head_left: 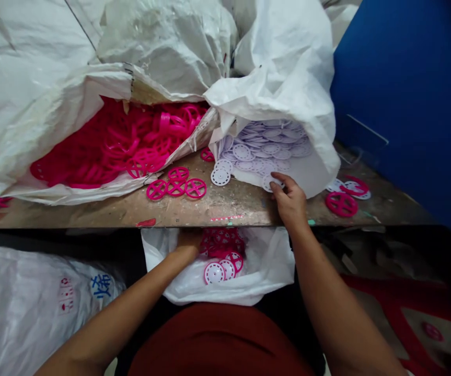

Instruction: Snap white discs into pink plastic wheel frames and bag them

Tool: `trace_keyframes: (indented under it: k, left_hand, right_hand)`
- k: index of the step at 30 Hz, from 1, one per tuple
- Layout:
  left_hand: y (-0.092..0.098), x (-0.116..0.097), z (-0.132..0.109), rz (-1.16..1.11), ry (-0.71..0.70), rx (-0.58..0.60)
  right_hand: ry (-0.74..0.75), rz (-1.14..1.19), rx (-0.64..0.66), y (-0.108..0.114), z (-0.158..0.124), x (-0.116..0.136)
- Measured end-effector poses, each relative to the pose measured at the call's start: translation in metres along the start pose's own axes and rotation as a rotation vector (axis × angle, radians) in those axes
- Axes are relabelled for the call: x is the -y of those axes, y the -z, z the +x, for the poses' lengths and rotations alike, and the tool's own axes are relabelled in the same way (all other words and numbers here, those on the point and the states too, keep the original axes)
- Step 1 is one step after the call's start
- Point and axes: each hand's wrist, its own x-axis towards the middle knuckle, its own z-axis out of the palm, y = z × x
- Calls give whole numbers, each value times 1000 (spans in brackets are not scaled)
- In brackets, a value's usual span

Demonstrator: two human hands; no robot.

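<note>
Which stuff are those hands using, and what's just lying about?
In use, probably:
white disc at the right hand
piled white discs in an open sack
pink spoked wheels in another sack
white bag of pink-and-white wheels, at the partly hidden left hand

Just lying about, seemingly:
red scrap on the bench
printed sack, lower left

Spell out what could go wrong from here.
The right hand, touching a white disc, could brush the pink wheel to its right off the table. Loose discs might slide from the white sack, whose mouth gapes forward. Pink-rimmed discs near the front of the lower bag could slip out if it sags.
</note>
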Motion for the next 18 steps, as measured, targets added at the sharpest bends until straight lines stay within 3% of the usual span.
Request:
trace_keyframes:
  k: [5,9,11,15,18]
  left_hand:
    - [-5,8,-26,105,-65,-46]
    - [15,-5,-56,90,-150,-90]
    - [36,-22,-70,17,-288,-195]
    - [76,-62,-77,-131,-625,-569]
    - [83,-81,-67,-187,-748,-686]
  right_hand:
    - [-85,197,-23,1,1,3]
    - [-283,558,32,9,-18,18]
    - [-382,730,141,14,-38,34]
    - [-595,1046,497,19,-75,75]
    - [-720,1147,692,16,-85,92]
